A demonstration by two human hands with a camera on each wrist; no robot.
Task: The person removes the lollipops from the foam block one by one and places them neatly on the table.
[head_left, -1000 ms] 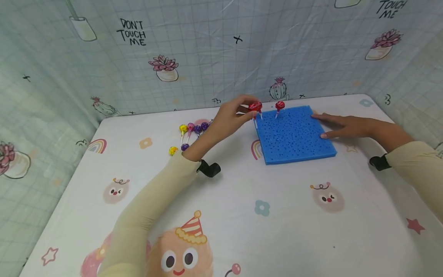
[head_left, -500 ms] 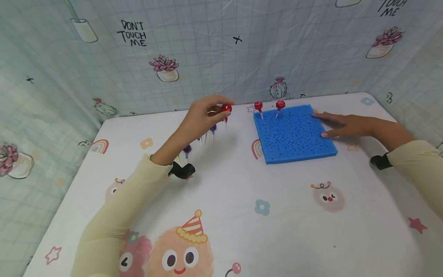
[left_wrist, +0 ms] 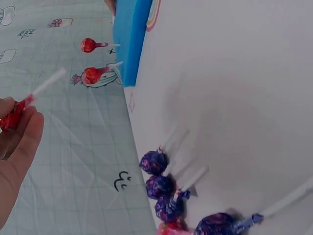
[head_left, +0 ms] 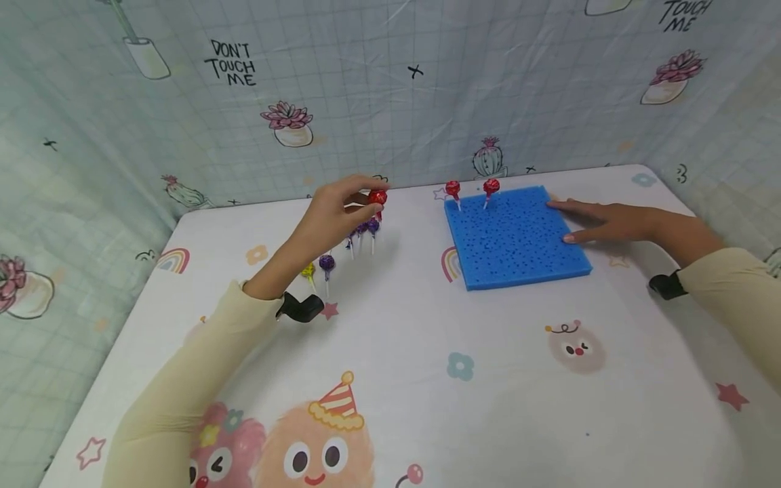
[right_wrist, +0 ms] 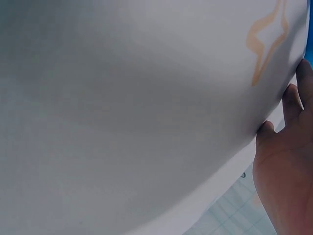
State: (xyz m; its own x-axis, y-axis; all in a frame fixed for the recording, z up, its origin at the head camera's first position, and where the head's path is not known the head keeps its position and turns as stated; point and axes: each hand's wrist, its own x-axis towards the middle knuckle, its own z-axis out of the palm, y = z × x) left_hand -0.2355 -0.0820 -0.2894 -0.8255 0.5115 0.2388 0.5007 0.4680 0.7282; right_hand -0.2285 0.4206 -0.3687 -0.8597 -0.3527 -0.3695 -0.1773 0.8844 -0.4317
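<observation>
My left hand pinches a red-wrapped lollipop by its head between thumb and fingers; the left wrist view shows its white stick free. It hangs over the left-back part of the table, right above several purple lollipops. One more purple lollipop and a yellow lollipop lie nearer the front. Two red lollipops, one at the back left corner and another beside it, stand upright in a blue foam block. My right hand rests with extended fingers at the block's right edge.
A white cloth with printed cartoon figures covers the table. Behind it hangs a patterned curtain, close to the back edge. A pink-wrapped lollipop shows partly at the bottom of the left wrist view.
My left hand has moved left from the foam block to above the purple lollipops, carrying a red lollipop. The two red lollipops in the block stay standing. My right hand keeps its place.
</observation>
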